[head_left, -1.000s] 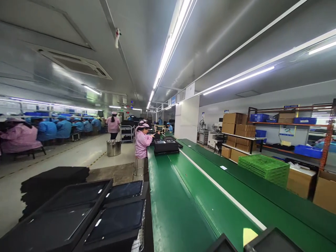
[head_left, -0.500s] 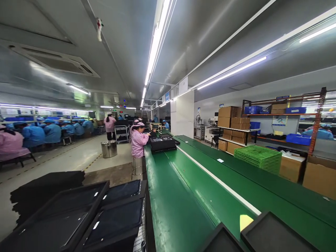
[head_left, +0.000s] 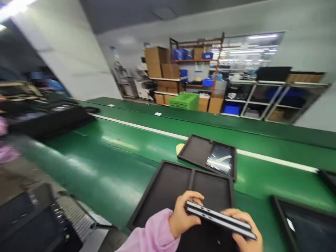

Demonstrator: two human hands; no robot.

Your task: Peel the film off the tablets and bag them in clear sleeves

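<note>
My left hand (head_left: 183,216) and my right hand (head_left: 248,227) grip opposite ends of two stacked tablets (head_left: 219,219), seen edge-on with pale edges and small ports. They are held above a black foam tray (head_left: 166,183) with two recesses, lying on the green conveyor belt (head_left: 126,175). Just behind it, a second black tray (head_left: 195,148) overlaps its far edge; a glossy dark screen (head_left: 220,159) lies in that tray's right recess. What my fingers cover on the tablets is hidden.
At the right, another black tray (head_left: 309,224) holds a dark panel with a white label. A yellow piece (head_left: 180,148) lies by the far tray. Dark trays (head_left: 52,120) stand up the belt, near a pink sleeve (head_left: 7,154). Shelving and green crates (head_left: 185,100) stand beyond.
The view has swung right and down from the room to the belt. Both my hands, holding the tablets, have come into sight above the near tray.
</note>
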